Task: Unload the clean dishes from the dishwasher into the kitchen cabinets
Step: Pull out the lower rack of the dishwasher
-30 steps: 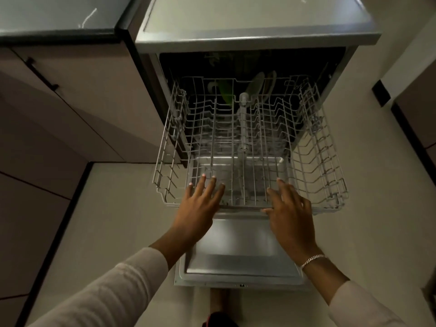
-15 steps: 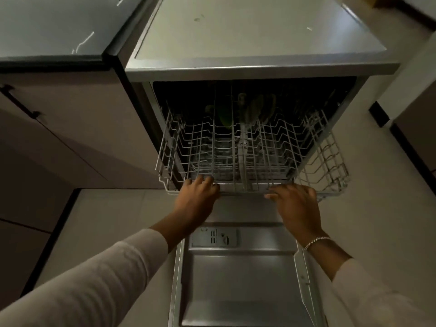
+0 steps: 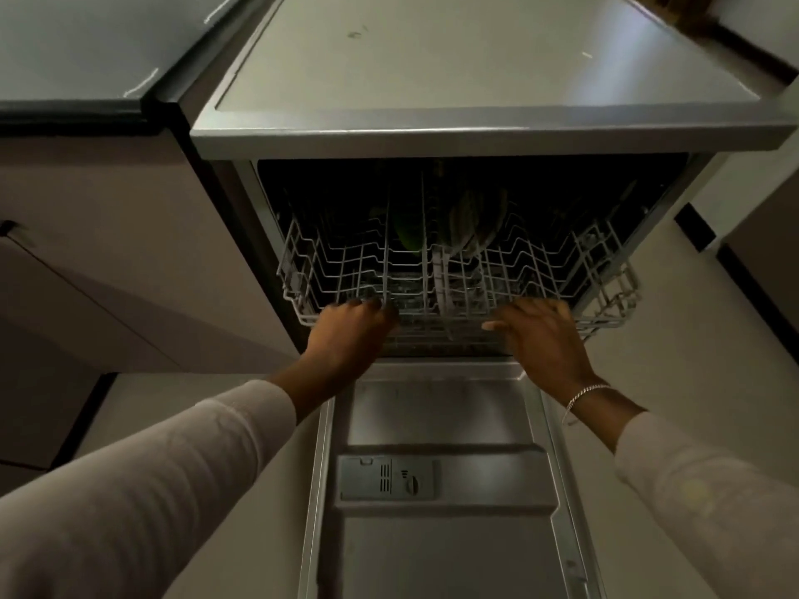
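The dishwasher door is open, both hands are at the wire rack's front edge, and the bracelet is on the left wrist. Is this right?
Not quite: the head view shows the bracelet on the right wrist, not the left. The door, left hand, right hand and wire rack are as stated.

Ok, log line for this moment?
left hand grips rack front | right hand rests on it | door open | dishes at rear
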